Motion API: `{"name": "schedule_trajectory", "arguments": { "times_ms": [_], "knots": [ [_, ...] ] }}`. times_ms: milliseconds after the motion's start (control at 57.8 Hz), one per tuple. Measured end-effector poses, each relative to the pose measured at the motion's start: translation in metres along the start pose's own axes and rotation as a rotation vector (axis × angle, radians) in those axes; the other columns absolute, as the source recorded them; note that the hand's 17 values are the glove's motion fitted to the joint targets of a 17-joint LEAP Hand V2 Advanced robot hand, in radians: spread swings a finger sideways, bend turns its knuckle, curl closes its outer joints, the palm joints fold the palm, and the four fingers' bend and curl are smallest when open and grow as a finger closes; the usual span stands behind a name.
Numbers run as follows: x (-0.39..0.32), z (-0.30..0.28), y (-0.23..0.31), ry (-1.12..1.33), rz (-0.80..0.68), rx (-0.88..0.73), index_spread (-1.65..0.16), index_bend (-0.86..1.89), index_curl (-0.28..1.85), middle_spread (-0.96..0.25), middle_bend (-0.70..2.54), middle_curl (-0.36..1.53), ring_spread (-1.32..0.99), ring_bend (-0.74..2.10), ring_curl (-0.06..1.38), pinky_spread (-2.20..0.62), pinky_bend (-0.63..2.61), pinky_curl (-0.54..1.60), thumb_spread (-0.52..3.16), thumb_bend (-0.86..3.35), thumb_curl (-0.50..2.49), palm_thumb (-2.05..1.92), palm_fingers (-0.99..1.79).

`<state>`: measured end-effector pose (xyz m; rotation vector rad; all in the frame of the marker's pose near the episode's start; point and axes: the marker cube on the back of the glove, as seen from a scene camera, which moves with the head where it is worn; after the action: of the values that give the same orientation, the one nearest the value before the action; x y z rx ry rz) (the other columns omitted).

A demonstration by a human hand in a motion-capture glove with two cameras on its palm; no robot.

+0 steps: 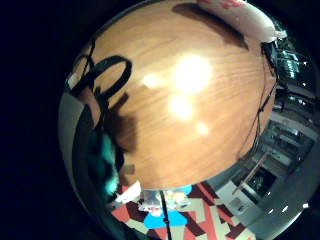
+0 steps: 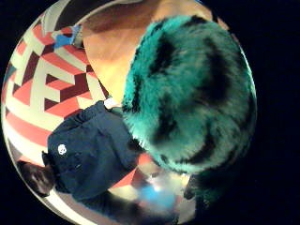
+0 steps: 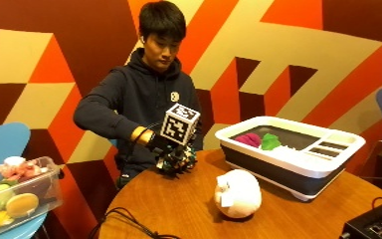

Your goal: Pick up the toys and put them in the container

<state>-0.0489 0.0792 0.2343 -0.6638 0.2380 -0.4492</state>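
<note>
**Fingers curled round a teal plush above the bench**

The fingers (image 3: 178, 162) of the gloved right hand (image 3: 172, 155) were curled round one teal-and-black furry toy (image 3: 180, 164), grasping it just above the near-left part of the round wooden bench (image 3: 178, 209). In the thumb-side palm view that toy (image 2: 190, 93) filled most of the frame, its teal fur streaked with black, so it sat close against the palm; in the little-finger-side view only a sliver of teal fur (image 1: 106, 167) showed at the edge, with the bare wood below.

Counted outward from the hand: one toy was held. One white plush toy (image 3: 238, 193) lay on the bench, apart from the hand and just in front of the container. One container (image 3: 290, 162), white-rimmed with dark walls, stood on the far-right part of the bench; two soft things lay inside it side by side, one magenta (image 3: 248, 139) and one green (image 3: 270, 141). One dark cable (image 3: 128, 219) trailed across the near edge of the bench.

The right arm came down and forward from the shoulder, elbow bent, the forearm angled towards the bench and the back of the hand turned up. The other hand was not clearly in view.

Off the bench, one clear plastic box (image 3: 15, 191) holding several coloured toys rested on a blue chair (image 3: 2, 144) to the side. A dark piece of equipment (image 3: 376, 226) sat at the near-right corner.
</note>
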Motion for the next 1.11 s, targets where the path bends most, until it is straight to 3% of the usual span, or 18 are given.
{"name": "schedule_trajectory", "arguments": {
  "times_ms": [121, 381, 796, 1108],
  "knots": [
    [0.001, -0.014, 0.006, -0.065, 0.020, -0.014, -0.29, 0.35, 0.33, -0.20, 0.63, 0.60, -0.36, 0.96, 0.48, -0.36, 0.76, 0.39, 0.98, 0.19, 0.64, 0.80, 1.19],
    [0.011, -0.096, 0.030, -0.133, 0.063, 0.084, -0.34, 0.65, 0.54, -0.26, 0.91, 0.83, -0.43, 1.22, 0.63, -0.42, 0.90, 0.50, 0.76, 0.27, 0.84, 0.87, 1.06],
    [0.046, -0.175, 0.109, -0.062, 0.240, 0.212, -0.37, 0.85, 0.91, -0.31, 1.12, 1.06, -0.43, 1.42, 0.76, -0.45, 1.08, 0.65, 0.52, 0.35, 1.11, 0.79, 0.83],
    [-0.010, -0.263, 0.048, -0.066, 0.136, 0.382, -0.37, 0.86, 1.11, -0.31, 1.19, 1.12, -0.41, 1.51, 0.79, -0.45, 1.14, 0.71, 0.41, 0.41, 1.28, 0.73, 0.74]
  ]
}}
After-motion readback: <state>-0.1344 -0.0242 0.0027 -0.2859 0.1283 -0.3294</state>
